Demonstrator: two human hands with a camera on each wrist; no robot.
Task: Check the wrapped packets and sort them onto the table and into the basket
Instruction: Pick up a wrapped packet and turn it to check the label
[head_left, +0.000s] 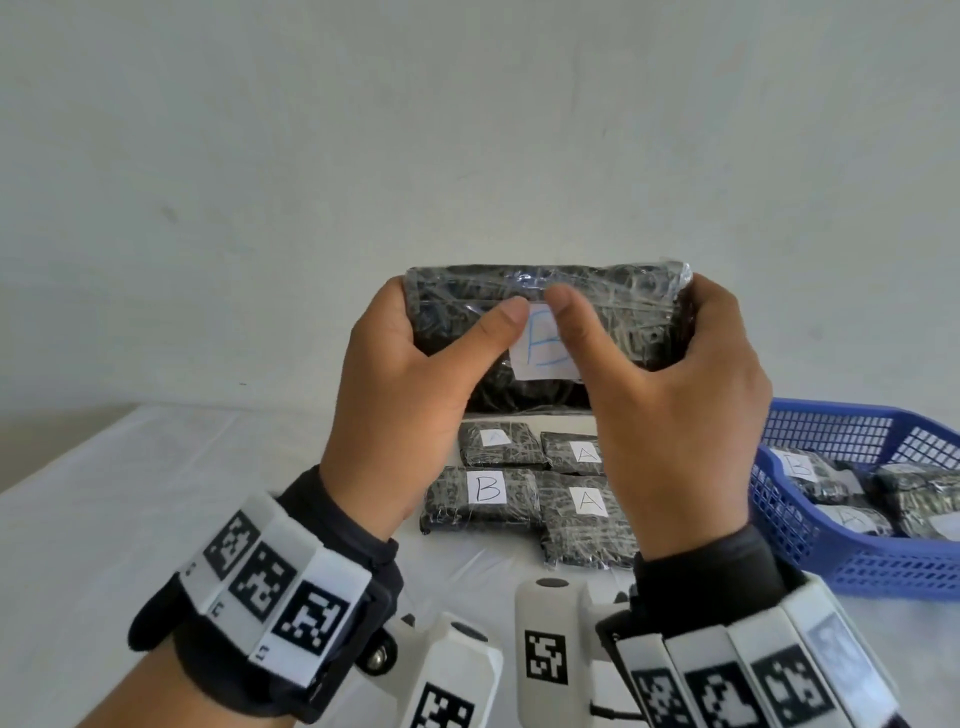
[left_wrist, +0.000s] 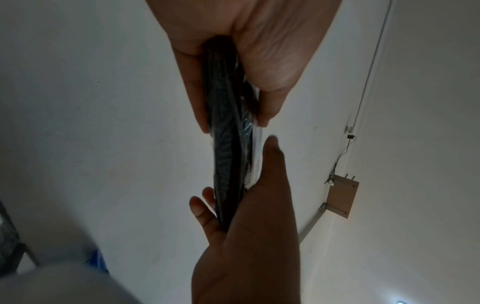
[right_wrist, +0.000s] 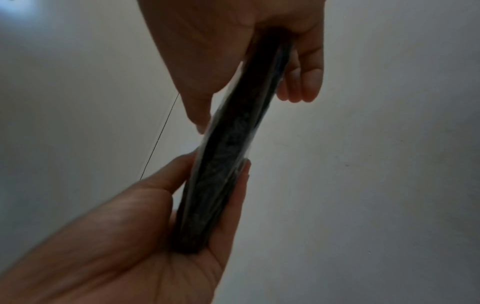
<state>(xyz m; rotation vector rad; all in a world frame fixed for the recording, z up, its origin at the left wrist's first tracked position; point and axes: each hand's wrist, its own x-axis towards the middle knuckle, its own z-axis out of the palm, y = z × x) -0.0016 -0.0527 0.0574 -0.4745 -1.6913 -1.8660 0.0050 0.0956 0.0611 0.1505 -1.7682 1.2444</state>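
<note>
Two hands, left hand (head_left: 415, 374) and right hand (head_left: 675, 395), are clasped on one dark, flat, film-wrapped packet (head_left: 623, 306) raised above the white table (head_left: 156, 478); its "B" label is being checked; sorting to table or blue mesh plastic basket (head_left: 852, 561) is judged next.

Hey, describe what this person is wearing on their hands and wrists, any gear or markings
The left hand and the right hand are bare, with no gloves. Each wrist has a black cuff and a band of white blocks printed with black square code markers. White marked housings sit beneath the wrists, one with a thin black cable.
</note>
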